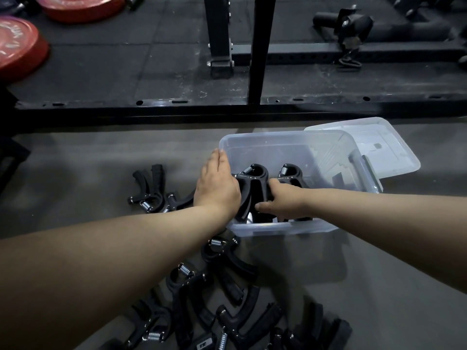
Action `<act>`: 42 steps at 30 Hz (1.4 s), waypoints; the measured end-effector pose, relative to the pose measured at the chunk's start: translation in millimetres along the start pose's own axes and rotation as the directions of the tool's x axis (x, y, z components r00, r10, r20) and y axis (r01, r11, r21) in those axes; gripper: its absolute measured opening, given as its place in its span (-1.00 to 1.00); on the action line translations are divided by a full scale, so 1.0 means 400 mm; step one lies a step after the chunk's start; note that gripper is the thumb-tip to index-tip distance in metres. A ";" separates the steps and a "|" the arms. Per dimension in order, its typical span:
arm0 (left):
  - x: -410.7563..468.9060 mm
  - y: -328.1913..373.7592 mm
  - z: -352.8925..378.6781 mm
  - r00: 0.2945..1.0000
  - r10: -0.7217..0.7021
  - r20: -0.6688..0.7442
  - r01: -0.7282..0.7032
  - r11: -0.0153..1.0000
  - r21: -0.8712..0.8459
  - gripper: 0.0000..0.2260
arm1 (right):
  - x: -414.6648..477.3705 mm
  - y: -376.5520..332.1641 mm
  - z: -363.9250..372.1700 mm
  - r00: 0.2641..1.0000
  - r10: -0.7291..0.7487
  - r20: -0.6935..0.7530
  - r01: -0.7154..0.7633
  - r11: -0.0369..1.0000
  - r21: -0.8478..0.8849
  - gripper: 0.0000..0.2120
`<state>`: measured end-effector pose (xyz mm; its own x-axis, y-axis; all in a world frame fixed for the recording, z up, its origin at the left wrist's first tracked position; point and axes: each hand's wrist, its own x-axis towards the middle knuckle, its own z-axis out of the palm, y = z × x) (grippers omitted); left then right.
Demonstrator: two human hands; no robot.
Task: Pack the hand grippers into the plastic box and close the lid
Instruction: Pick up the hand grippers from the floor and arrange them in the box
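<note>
A clear plastic box (283, 140) stands open on the grey floor. Two black hand grippers stand inside it, one on the left (254, 183) and one on the right (290, 173). My left hand (217, 184) rests over the box's left rim, fingers reaching down at the left gripper. My right hand (283, 202) is inside the box and grips a handle of that left gripper. The clear lid (384, 147) leans behind the box at the right. Several loose black grippers (227, 274) lie on the floor in front and to the left (149, 188).
A black steel rack frame (151, 109) with upright posts (260, 46) crosses the floor just behind the box. Red weight plates (17, 46) lie at the far left on black rubber mats. A black padded machine part (353, 26) sits at the far right.
</note>
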<state>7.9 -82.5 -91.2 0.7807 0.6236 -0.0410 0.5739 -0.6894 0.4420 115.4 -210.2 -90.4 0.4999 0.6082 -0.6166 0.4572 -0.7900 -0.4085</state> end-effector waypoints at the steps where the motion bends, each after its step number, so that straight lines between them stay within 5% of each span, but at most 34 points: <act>1: 0.000 0.000 0.000 1.000 0.000 0.002 0.000 1.000 -0.002 -0.44 | -0.008 0.002 -0.003 0.999 0.004 0.039 -0.006 0.999 0.048 -0.56; 5: -0.001 0.000 -0.002 1.000 -0.005 0.009 0.005 1.000 -0.009 -0.44 | -0.026 0.020 -0.029 0.990 -0.034 0.133 0.024 0.996 0.080 -0.52; 15: -0.002 0.003 -0.004 1.000 -0.010 0.008 0.010 1.000 -0.011 -0.43 | -0.007 0.055 -0.018 0.995 -0.089 0.045 0.094 0.990 -0.102 -0.47; 19: -0.003 0.000 -0.002 1.000 -0.005 0.003 0.005 1.000 -0.024 -0.43 | -0.019 0.067 -0.044 0.989 -0.096 0.115 0.097 0.995 -0.003 -0.58; 24: -0.001 0.001 -0.004 1.000 -0.013 0.013 0.014 0.999 -0.033 -0.44 | -0.060 0.100 -0.039 0.986 -0.159 -0.044 0.155 0.984 -0.091 -0.80; 29: -0.004 0.000 -0.012 0.998 -0.009 0.054 0.012 0.999 -0.047 -0.44 | -0.119 0.138 -0.032 0.960 -0.115 -0.255 0.141 0.986 0.085 -0.83; 32: -0.005 -0.004 -0.017 0.997 -0.004 0.071 0.008 0.998 -0.058 -0.46 | -0.185 0.141 -0.013 0.933 -0.168 -0.317 0.189 0.981 0.038 -0.81; 35: -0.012 -0.009 -0.010 0.998 -0.042 0.039 0.045 0.996 -0.078 -0.50 | -0.245 0.156 0.028 0.862 -0.303 -0.405 0.329 0.944 -0.006 -0.81; 39: -0.018 -0.015 -0.004 0.991 -0.134 0.016 0.135 0.986 -0.103 -0.55 | -0.313 0.197 0.092 0.586 -0.694 -0.418 0.563 0.720 -0.405 -0.69; 42: -0.022 -0.008 -0.003 0.992 -0.124 0.010 0.124 0.986 -0.113 -0.53 | -0.358 0.234 0.145 0.582 -0.785 -0.213 0.624 0.599 -0.502 -0.69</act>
<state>-1.1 -85.3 -91.0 0.7059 0.7005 -0.1046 0.6347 -0.5602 0.5323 43.9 -375.9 -79.6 0.0888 0.9905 0.1050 0.9549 -0.0547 -0.2917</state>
